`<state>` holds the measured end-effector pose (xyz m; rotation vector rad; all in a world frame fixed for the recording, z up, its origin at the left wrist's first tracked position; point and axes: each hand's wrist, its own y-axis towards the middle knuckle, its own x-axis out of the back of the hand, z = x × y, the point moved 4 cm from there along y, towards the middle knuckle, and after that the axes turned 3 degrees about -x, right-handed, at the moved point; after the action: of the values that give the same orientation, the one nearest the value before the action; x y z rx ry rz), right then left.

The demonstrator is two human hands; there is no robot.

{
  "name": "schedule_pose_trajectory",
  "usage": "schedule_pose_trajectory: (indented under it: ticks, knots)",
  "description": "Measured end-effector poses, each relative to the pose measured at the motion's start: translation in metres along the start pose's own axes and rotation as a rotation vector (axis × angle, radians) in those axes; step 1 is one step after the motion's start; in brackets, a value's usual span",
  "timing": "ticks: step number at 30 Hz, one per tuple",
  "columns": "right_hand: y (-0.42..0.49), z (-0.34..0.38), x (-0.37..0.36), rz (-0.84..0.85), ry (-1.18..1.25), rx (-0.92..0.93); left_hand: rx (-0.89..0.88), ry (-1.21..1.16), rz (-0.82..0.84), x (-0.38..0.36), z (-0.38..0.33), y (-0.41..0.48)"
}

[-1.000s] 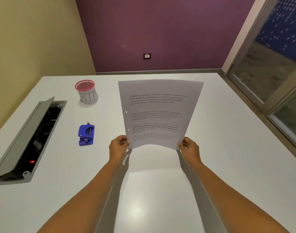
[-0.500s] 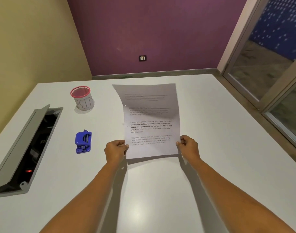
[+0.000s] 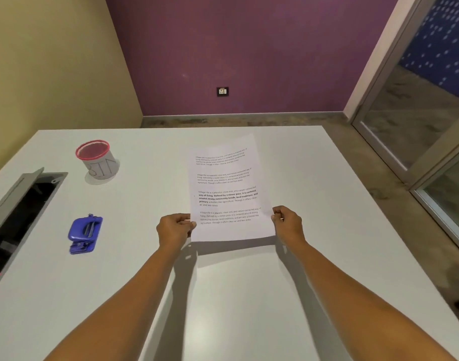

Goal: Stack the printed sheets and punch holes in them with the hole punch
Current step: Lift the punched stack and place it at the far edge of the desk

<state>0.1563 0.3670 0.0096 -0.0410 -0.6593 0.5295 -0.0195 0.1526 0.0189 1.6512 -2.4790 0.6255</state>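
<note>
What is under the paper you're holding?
Under the printed sheets is the white table, with a shadow below their near edge. Anything lying directly beneath them is covered. The left hand and right hand pinch their bottom corners.

Both bare forearms reach forward; the left hand (image 3: 175, 228) and the right hand (image 3: 287, 223) pinch opposite side edges of the printed sheets (image 3: 227, 188) near their bottom.

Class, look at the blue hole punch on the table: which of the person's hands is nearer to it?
Left. The left hand grips the sheets' left edge, just right of the hole punch; the right hand holds the far edge.
</note>
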Motion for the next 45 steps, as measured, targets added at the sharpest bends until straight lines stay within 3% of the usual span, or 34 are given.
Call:
schedule_pose_trajectory:
  ticks: [16,27,45]
  knots:
    - [0.164,-0.055,0.132,-0.116,-0.033,-0.065,-0.051,0.032,0.103,-0.213,-0.074,0.050]
    - [0.270,-0.087,0.147,-0.215,-0.007,-0.108,-0.095,0.126,0.139,-0.314,-0.093,0.118]
    - [0.303,-0.107,0.157,-0.397,-0.071,-0.052,-0.105,0.234,0.144,-0.371,-0.087,0.142]
